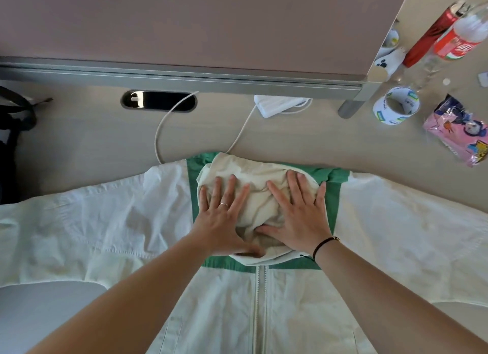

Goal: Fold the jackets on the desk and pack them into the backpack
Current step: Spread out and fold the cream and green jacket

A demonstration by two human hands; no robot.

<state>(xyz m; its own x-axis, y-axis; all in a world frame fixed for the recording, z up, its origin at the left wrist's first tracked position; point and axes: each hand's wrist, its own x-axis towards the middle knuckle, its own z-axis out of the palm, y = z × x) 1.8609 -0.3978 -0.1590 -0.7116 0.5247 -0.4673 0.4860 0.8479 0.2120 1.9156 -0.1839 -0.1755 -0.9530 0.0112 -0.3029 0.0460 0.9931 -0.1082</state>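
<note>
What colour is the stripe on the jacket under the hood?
Green. The band runs across the white jacket beneath the cream hood; the head view shows it.

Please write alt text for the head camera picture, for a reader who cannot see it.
Both hands, the left hand and the right hand, press flat on the cream hood of a white and green jacket spread zipper-up on a desk. Tape roll, bottles and a white charger lie behind.
</note>
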